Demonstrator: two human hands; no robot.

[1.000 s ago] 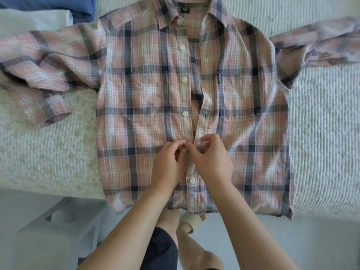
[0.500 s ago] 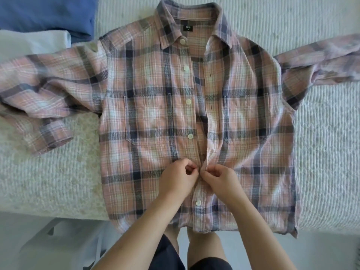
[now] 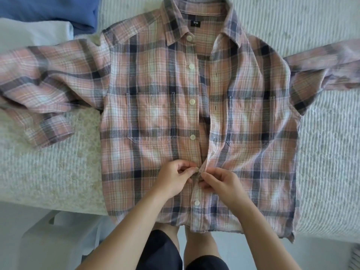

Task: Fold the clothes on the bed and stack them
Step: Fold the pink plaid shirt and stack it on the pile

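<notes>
Since the earlier frames, both hands have stayed at the front opening of the plaid shirt (image 3: 152, 121), which lies face up with sleeves spread on the white bed (image 3: 329, 152). Left hand (image 3: 173, 179) and right hand (image 3: 222, 187) each pinch a placket edge low on the shirt, fingertips nearly meeting. Folded blue and white cloths (image 3: 58, 18) lie at upper left.

Plaid shirt (image 3: 152, 117): soft matt woven cloth, glossy pale buttons (image 3: 192, 102). Bedspread (image 3: 329, 152) at 3 o'clock: ribbed, nubbly textile.
</notes>
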